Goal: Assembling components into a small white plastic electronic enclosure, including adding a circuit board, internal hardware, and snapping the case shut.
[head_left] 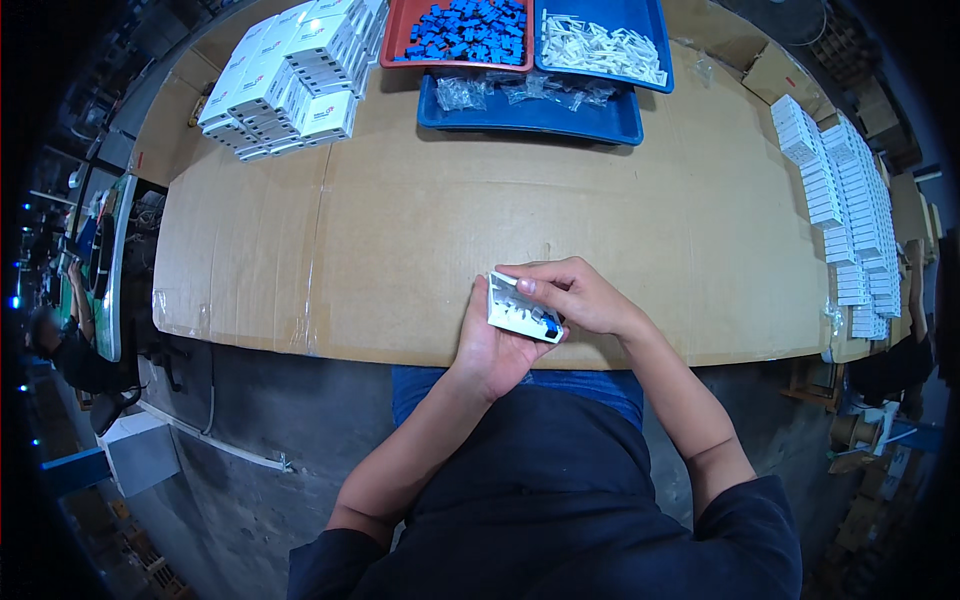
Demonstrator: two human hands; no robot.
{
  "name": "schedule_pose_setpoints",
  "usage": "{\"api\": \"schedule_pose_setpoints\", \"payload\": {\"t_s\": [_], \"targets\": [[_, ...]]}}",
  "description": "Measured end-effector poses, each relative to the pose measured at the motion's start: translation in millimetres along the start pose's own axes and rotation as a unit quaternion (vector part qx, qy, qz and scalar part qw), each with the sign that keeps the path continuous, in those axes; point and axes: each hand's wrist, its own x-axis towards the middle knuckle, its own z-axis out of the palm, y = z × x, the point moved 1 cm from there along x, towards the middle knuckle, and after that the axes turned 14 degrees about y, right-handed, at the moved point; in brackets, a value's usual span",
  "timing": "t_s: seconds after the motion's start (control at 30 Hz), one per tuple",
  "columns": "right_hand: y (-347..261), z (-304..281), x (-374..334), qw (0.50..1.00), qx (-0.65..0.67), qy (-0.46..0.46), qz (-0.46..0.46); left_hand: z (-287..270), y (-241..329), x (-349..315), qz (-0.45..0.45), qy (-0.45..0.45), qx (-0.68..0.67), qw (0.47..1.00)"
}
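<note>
A shallow white rectangular case rests tilted in my left hand, just past the table's near edge. Its fingers and palm support it from below and along the left side. Inside the case I see something shiny and clear, like a plastic bag, and a small blue piece at the lower right corner. My right hand reaches over from the right. Its thumb and index finger close on the case's upper end; whether a small part is also between them, I cannot tell.
Brown cardboard covers the table. At the back stand a red tray of blue pieces, a blue tray of white parts and a lower blue tray with clear bags. White boxes are stacked back left and far right.
</note>
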Motion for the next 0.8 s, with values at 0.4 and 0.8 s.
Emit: {"api": "schedule_pose_setpoints", "payload": {"t_s": [0.4,0.8], "targets": [[-18,-2,4,0.994,-0.080,-0.031,0.071,-6,4,6,-0.033,-0.018,-0.006,0.999],[-14,7,-19,0.995,-0.085,-0.022,-0.046,-3,-2,2,0.010,-0.008,0.023,1.000]]}}
